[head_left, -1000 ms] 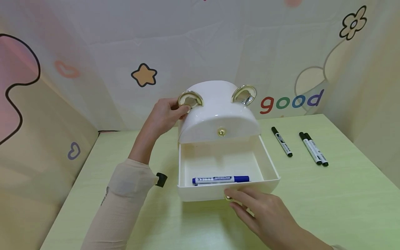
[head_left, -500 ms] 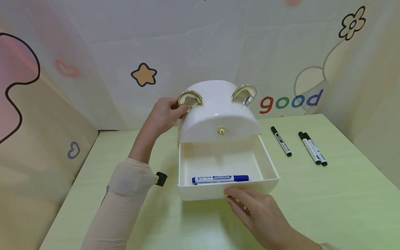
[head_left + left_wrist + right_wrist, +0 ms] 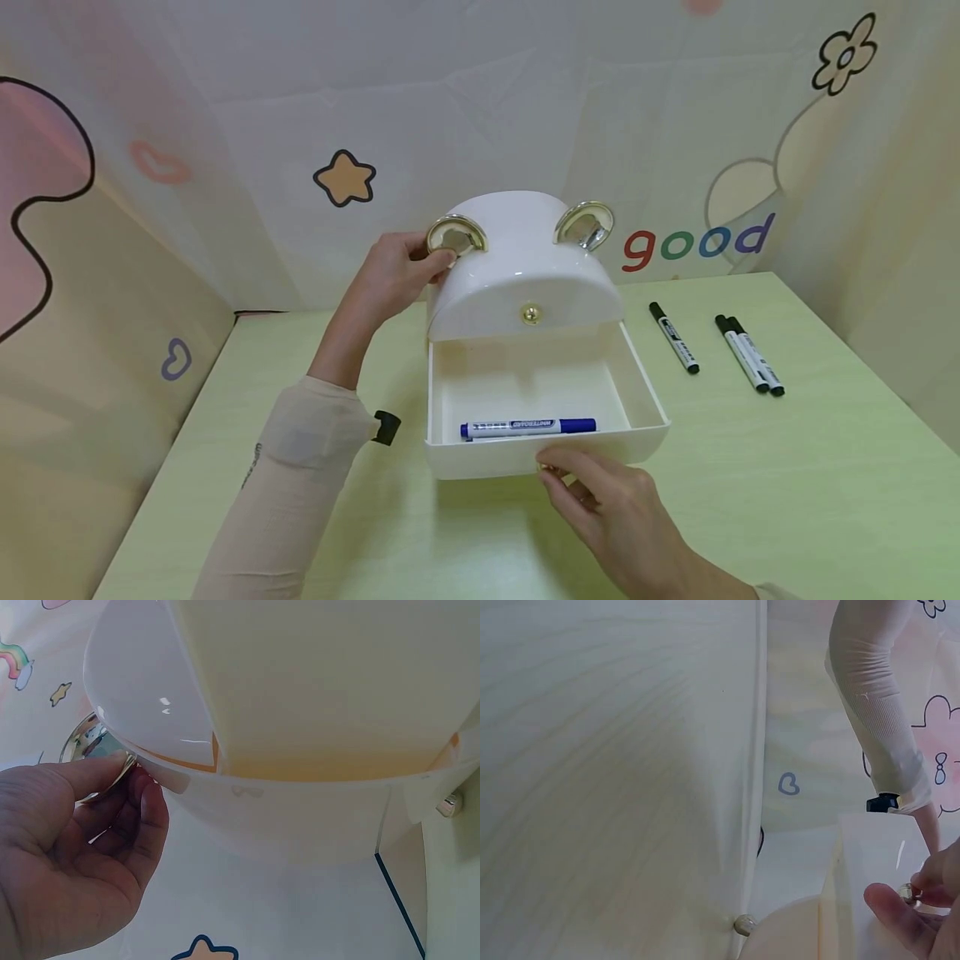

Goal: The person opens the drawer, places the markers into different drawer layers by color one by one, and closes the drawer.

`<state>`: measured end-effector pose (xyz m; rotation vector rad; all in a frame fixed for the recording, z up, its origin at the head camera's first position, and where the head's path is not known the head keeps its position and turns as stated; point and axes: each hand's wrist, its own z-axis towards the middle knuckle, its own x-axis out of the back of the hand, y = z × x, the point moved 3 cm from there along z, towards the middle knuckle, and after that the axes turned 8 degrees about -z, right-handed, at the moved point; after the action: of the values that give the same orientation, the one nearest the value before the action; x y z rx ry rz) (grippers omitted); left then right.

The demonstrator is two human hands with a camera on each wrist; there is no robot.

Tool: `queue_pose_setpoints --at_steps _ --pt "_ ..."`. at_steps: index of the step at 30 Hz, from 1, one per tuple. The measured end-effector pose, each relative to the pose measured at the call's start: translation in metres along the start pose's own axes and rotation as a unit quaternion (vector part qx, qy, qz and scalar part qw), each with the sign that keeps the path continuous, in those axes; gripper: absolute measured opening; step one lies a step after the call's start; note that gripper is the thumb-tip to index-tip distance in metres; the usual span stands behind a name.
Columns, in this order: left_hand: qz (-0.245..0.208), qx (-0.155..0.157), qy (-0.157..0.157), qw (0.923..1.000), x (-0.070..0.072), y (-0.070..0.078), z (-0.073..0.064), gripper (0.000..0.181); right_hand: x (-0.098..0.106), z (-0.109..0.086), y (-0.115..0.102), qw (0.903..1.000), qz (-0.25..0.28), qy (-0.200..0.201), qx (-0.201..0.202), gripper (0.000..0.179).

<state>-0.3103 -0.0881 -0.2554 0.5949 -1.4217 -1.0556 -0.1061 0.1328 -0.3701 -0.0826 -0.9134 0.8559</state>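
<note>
A white rounded storage box [image 3: 517, 250] with two gold ears stands on the table, its lower drawer [image 3: 547, 462] pulled out toward me. Inside, along the drawer's front wall, lies a blue whiteboard marker [image 3: 525, 428], with the edge of another thing showing beneath it. My left hand [image 3: 393, 275] pinches the left gold ear [image 3: 457, 236] between thumb and fingers, as the left wrist view also shows. At the drawer front, my right hand [image 3: 611, 500] pinches the small gold knob [image 3: 909, 893] with thumb and fingers. A second gold knob [image 3: 531, 313] sits on the upper front.
To the box's right, a black-capped marker [image 3: 673, 337] lies on the pale green table [image 3: 825, 483]. Farther right are two more black-capped markers [image 3: 748, 354], side by side. A printed curtain [image 3: 510, 108] hangs close behind the box.
The right hand's fingers have closed in on the drawer knob, and that hand has shifted slightly left. The drawer, its marker and the left hand look the same.
</note>
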Motion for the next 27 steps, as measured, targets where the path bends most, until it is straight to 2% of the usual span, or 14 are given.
queue_pose_setpoints --at_steps 27 --pt "-0.015 0.002 -0.001 0.9999 -0.0007 0.0002 -0.0008 0.029 -0.0002 0.0098 0.0025 0.9994 0.028 0.019 -0.011 0.028"
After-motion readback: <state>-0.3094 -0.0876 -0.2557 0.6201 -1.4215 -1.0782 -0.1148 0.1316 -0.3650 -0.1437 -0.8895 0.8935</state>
